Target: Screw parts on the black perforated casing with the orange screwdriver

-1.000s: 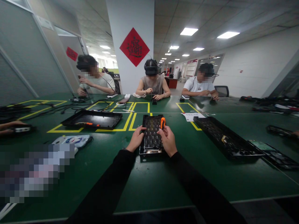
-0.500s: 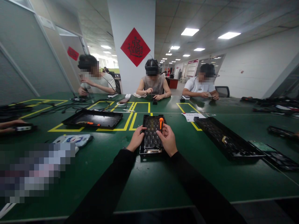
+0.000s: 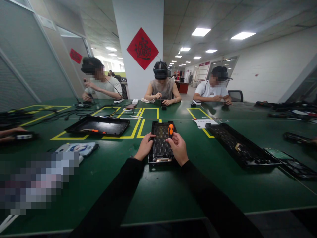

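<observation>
A small black plastic tray (image 3: pixel 159 163) lies on the table straight in front of me, its long sides running away from me. Inside it are rows of small dark parts, too fine to name, and a pale metallic strip near the front. My left hand (image 3: pixel 144 148) grips the tray's left edge, fingertips over the rim. My right hand (image 3: pixel 180 149), at the right side, pinches an orange-and-black screwdriver (image 3: pixel 171 131) with its handle up. The screwdriver's tip is hidden by the fingers or lost against the dark tray.
A wide black tray (image 3: pixel 68 129) with orange items lies left, a long black tray (image 3: pixel 247 163) right, beside a green circuit board (image 3: pixel 276 153). A phone-like object (image 3: pixel 86 148) is left on the green table (image 3: pixel 158 201). Three people sit opposite; another person's hand (image 3: pixel 11 135) is far left.
The screwdriver's handle has turned slightly and shows more of its black part. Both hands stay in nearly the same place, and the tray has not visibly moved.
</observation>
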A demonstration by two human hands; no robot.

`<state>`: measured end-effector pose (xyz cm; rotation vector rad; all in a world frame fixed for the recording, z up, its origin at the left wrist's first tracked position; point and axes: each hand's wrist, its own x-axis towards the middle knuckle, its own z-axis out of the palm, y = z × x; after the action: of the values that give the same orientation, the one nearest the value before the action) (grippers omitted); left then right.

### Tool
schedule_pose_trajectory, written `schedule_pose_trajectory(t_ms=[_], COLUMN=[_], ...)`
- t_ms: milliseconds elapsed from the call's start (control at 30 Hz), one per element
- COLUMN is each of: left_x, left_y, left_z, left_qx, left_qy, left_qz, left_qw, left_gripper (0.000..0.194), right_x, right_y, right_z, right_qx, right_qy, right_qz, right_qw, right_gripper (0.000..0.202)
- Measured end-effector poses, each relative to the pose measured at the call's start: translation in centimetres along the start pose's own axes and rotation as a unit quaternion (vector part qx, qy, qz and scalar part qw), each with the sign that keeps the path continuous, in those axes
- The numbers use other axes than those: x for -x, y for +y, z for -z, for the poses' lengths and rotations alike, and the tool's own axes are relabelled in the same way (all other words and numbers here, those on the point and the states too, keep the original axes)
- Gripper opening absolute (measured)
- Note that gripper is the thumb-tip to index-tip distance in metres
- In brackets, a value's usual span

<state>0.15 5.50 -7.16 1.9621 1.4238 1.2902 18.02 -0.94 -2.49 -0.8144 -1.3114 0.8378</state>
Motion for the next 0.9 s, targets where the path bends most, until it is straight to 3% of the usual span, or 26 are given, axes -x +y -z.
schedule_pose_trajectory(t_ms=[133,333,567,733,900], left_x=[0.03,-0.02,0.03,0.01,-0.04], left_y=[0.11,0.12,0.17,0.15,0.11], left_z=[0.04,0.03,0.01,-0.03,-0.04], left_qx=[0.000,0.000,0.003,0.002,0.004], left_qy=[-0.001,-0.001,0.002,0.005,0.007], left_qz=[0.003,0.003,0.007,0.001,0.000], left_qw=[1.000,1.000,1.000,1.000,1.000], left_gripper=[0.041,0.041,0.040,0.040,0.040], right_x=[0.07,-0.05,-0.17,-0.07,-0.02], right_y=[-0.12,-0.20,0.10,0.13,0.02], right_z=[-0.06,0.58,0.31,0.24,0.45], right_qx=[0.010,0.162,0.054,0.065,0.124], right_qy=[0.000,0.030,0.007,0.004,0.001], right_qz=[0.021,0.077,0.026,0.027,0.042], right_qw=[1.000,0.983,0.998,0.997,0.991], right_gripper=[0.032,0.018,0.042,0.041,0.028])
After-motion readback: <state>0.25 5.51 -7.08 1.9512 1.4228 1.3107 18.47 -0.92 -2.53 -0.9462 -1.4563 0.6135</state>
